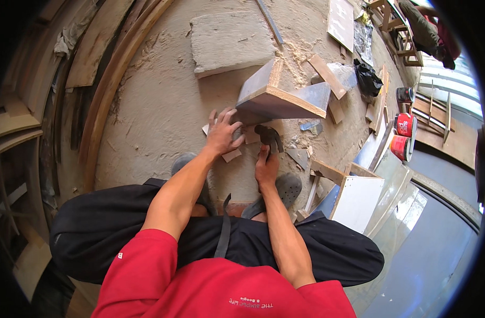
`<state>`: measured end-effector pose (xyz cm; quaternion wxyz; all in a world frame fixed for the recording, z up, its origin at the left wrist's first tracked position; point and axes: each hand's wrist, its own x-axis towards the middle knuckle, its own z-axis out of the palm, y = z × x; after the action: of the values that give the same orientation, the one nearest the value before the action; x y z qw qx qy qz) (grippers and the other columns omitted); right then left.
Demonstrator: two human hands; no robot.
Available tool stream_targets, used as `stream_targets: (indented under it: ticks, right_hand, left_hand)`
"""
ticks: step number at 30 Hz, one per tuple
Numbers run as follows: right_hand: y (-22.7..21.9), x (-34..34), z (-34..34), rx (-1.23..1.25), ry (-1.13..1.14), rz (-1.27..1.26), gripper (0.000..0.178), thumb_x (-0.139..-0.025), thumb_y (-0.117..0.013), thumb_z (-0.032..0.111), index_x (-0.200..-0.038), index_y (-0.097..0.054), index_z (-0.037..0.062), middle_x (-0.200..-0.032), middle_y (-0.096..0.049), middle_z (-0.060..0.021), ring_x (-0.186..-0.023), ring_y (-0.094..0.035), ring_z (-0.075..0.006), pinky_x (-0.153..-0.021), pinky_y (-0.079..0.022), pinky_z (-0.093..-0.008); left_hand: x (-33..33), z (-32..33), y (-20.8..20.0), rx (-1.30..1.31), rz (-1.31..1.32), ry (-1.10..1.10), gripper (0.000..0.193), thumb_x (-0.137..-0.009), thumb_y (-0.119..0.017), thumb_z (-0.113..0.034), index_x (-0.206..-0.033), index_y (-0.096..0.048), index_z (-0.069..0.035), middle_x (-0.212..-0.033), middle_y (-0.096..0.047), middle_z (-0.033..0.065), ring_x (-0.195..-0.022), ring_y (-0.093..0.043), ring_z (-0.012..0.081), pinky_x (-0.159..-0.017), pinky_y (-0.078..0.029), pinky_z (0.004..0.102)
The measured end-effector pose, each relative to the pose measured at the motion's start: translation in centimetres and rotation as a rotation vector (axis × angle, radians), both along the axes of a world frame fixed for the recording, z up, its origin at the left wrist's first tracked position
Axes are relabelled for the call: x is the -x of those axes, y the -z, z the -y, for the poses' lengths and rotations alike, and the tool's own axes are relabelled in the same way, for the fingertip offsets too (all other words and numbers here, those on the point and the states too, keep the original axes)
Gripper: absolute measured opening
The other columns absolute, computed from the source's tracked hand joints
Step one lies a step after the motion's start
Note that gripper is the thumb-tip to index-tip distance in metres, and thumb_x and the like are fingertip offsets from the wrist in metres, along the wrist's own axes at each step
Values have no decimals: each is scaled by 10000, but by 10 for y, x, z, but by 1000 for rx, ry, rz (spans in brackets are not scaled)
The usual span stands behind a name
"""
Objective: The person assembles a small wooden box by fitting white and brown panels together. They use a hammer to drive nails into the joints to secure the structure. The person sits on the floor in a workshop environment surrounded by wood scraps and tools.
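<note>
My right hand [266, 170] is closed around a claw hammer [266, 134], whose dark head points up and forward, close to my left hand. My left hand [223, 133] has curled fingers, with a small greyish thing partly showing by the fingertips; its kind cannot be made out. Flat scraps of board [232, 155] lie on the ground under and beside this hand. Just ahead stands an angled piece made of joined boards [285, 102], with raw chipboard edges and pale faces. Its near lower corner is close to both hands.
A pale stone slab [231, 42] lies ahead. Offcuts [327, 77], sawdust and a black bag [367, 78] are to the right, before red cans [405, 125]. A white box-like piece [358, 199] stands by my right knee. Long boards [107, 87] line the left. Another person [425, 32] is far right.
</note>
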<state>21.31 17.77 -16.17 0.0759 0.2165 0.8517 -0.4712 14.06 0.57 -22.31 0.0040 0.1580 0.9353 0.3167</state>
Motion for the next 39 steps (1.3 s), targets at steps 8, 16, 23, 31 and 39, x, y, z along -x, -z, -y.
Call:
stream_targets:
  ticks: [8,16,23,31,39]
  right_hand:
    - [22,-6,-12,-120,104,-155,400,-1044,-492,384,-1086,-580,-4,-737,-623,-123,-666,-603,-252,-628,-453,-399]
    - [17,-10,-10,-33,127,-59,434,-1048,-479,409,-1143,-577,-3,-762,-628,-149,-690,-603,-285,-644,-448,-413]
    - [15,-12,-8,46,145,-30,369,-1032,-498,259,-1331,-531,45,-1118,-653,-294,-1040,-624,-475,-832,-490,-493]
    - [-1,-6,-7,63,91,5,395,-1043,-484,291,-1338,-544,36,-1100,-660,-283,-992,-652,-445,-818,-495,-465]
    - [15,-14,-13,-12,35,-33,436,-988,-535,197,-1398,-473,66,-875,-670,-296,-854,-637,-512,-698,-491,-553]
  left_hand:
    - [7,-17,-5,133,24,12,243,-798,-753,-323,-964,-746,-145,-1285,-556,98,-1347,-411,256,-1153,-191,546]
    - [-1,-14,4,4,-53,-31,174,-775,-782,-277,-925,-764,-192,-1179,-604,39,-1243,-487,245,-1084,-271,489]
    - [9,-13,-3,-20,101,-46,163,-708,-819,-255,-857,-778,-202,-1077,-647,-25,-1197,-507,229,-1065,-270,453]
    - [18,-10,1,-36,179,-13,179,-706,-826,-298,-820,-776,-170,-963,-668,-22,-1151,-499,249,-1038,-234,444]
    - [25,-10,-2,-6,206,34,197,-721,-815,-315,-827,-773,-154,-978,-678,-12,-1169,-487,270,-1038,-233,441]
